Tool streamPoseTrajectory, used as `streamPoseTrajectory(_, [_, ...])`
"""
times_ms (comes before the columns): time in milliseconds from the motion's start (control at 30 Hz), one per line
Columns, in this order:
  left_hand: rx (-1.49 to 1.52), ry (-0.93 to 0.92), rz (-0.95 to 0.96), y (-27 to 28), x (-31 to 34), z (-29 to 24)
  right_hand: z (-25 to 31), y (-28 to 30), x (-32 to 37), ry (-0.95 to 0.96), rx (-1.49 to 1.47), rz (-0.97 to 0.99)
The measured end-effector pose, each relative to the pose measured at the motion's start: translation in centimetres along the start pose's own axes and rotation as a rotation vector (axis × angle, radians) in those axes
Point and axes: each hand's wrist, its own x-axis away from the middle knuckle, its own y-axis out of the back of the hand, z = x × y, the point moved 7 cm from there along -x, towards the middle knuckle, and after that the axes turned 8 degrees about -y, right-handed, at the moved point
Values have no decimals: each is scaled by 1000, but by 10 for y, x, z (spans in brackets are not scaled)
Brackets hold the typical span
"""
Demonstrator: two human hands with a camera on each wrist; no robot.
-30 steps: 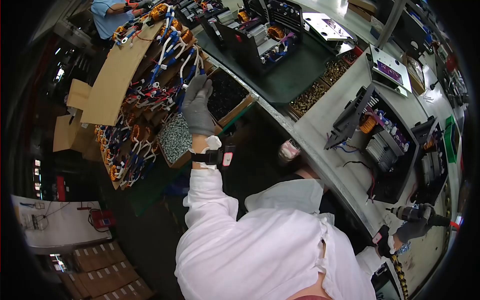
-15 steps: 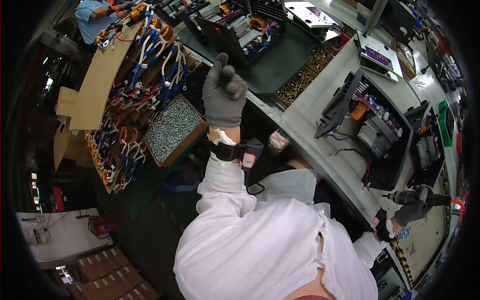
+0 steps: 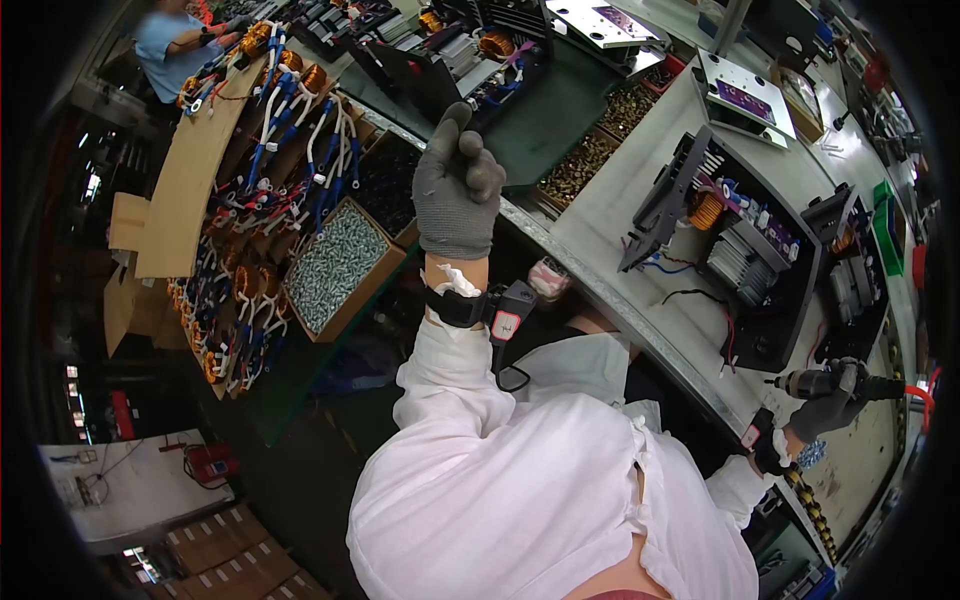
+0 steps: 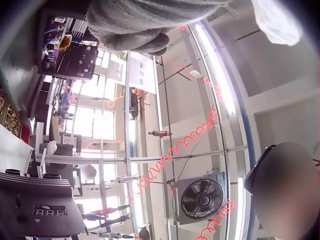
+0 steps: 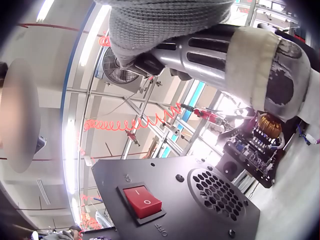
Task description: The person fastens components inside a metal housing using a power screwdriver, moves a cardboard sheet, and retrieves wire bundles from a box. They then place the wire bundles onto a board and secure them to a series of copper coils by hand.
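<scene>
My left hand point(image 3: 457, 195), in a grey glove, is raised over the bench edge, index finger up and other fingers bent toward the palm. I cannot tell whether it holds something small. Just left of it lie dark small parts point(image 3: 385, 185) and a cardboard box point(image 3: 368, 292) of silvery screws. At the far right, my gloved right hand point(image 3: 832, 412) grips an air screwdriver point(image 3: 808, 384) with a red hose. In the right wrist view this tool shows a silvery body wrapped in beige tape point(image 5: 250, 62). An open black device housing point(image 3: 770, 330) stands nearby, with a copper coil and heat sink inside.
Wire harnesses point(image 3: 300, 150) with orange coils crowd cardboard at the left. Brass-coloured fasteners point(image 3: 575, 170) fill a bin behind the bench edge point(image 3: 600, 285). More housings point(image 3: 850, 270) stand on the bench. A panel with a red rocker switch point(image 5: 142, 200) faces the right wrist camera.
My left hand has come out from the bins beside the harnesses, moving right and turning to bring the fingers into view. The right hand keeps its grip on the screwdriver, nearly still.
</scene>
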Motion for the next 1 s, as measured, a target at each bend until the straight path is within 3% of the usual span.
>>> streamPoseTrajectory(867, [-40,26,14,2,2,7,-1,-3,7,5,-30,13])
streamPoseTrajectory(967, [-278,91,-61,1,0,22,-6,3,5,13,-80,1])
streamPoseTrajectory(1000, [-670,218,44,-8,-2,37,-6,4,5,14,-69,-3])
